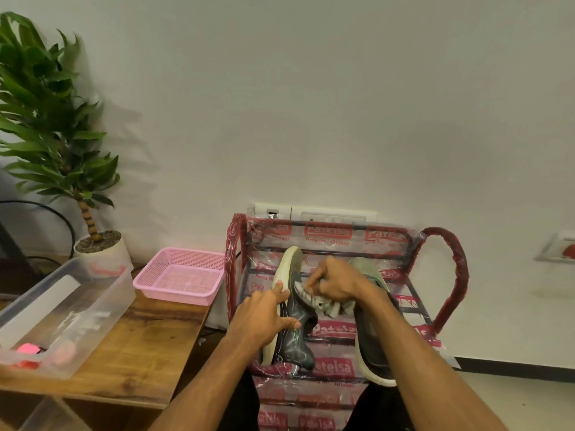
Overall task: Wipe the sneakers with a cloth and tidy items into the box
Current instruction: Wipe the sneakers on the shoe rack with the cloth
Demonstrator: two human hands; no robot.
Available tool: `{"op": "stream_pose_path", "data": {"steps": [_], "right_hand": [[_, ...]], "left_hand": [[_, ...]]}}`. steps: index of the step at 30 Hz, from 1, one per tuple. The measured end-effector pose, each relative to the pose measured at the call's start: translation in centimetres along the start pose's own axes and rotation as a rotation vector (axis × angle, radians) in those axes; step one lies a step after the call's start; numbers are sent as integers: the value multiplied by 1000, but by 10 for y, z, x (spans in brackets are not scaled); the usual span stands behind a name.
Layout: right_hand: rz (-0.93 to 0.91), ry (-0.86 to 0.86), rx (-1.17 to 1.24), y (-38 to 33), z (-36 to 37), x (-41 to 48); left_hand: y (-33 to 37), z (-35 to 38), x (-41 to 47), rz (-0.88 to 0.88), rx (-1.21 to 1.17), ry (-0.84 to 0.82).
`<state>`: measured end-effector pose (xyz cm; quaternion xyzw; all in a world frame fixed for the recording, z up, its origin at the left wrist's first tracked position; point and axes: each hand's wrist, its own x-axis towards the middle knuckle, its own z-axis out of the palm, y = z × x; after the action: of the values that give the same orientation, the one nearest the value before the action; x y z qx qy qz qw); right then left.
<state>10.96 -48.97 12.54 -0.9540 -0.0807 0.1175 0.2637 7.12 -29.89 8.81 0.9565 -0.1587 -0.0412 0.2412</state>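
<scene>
Sneaker: we see the dark grey sneaker with a pale sole [298,318] on the plastic-wrapped metal rack with red print [451,275], just ahead of the person.
Around it: a striped grey-and-white cloth [314,298] lies against its upper. A second dark sneaker [373,346] sits just to the right, partly behind the right forearm. Farther left, a pink mesh plastic basket [174,290] and a clear plastic box [102,293] stand on the wooden desk [146,346], with a potted green plant [46,119] beyond them.
Left grip: the left hand [264,318] holds the sneaker, fingers along the sole edge and thumb on the upper.
Right grip: the right hand [339,283] is bunched round the cloth, pressing it on the upper.
Axis: we read the sneaker as tipped on its side with the sole facing left. Its long axis runs from the person to the wall, toe away.
</scene>
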Motion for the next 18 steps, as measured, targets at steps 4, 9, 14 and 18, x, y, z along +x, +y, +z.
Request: {"op": "stream_pose_path", "data": {"steps": [4, 9, 14, 18], "right_hand": [[-37, 318, -73, -22, 16, 2], [-74, 521, -207, -37, 45, 22], [-79, 552, -241, -49, 41, 28], [-149, 448, -244, -45, 43, 21]], "left_hand": [[4, 2, -1, -25, 1, 9], [2, 1, -2, -15, 18, 28], [1, -4, -1, -28, -12, 14], [5, -4, 0, -27, 18, 7]]}}
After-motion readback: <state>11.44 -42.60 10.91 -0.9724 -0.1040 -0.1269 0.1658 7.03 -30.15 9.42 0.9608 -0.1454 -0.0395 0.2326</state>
